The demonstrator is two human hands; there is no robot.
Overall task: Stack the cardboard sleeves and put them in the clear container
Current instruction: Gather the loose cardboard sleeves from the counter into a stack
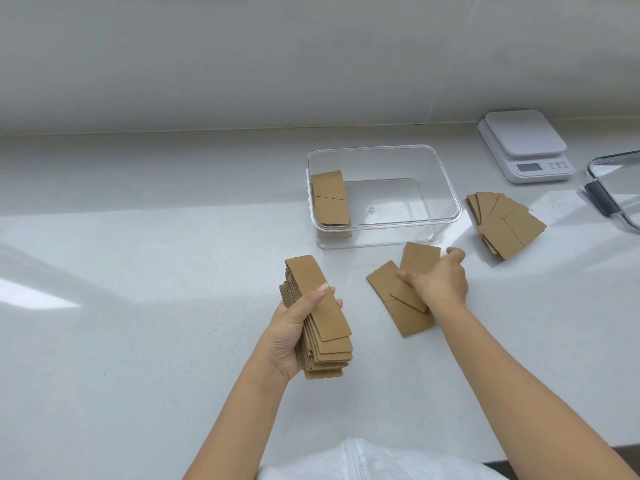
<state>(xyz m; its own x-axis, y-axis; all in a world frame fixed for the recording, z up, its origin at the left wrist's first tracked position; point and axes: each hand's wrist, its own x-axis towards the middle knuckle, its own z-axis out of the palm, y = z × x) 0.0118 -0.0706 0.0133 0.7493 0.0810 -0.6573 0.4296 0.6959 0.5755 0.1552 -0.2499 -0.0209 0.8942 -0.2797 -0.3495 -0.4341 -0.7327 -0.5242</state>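
My left hand (294, 329) grips a thick stack of brown cardboard sleeves (322, 320), held above the counter. My right hand (438, 282) lies on two loose sleeves (398, 296) on the counter just in front of the clear container (446, 188), thumb and fingers closing on the upper sleeve. Inside the container, a stack of sleeves (329, 199) stands against its left wall. A fanned pile of several more sleeves (502, 223) lies on the counter to the container's right.
A white kitchen scale (524, 145) sits at the back right. A clear lid with a dark clasp (613, 192) pokes in at the right edge. The pale counter (138, 271) runs back to a white wall.
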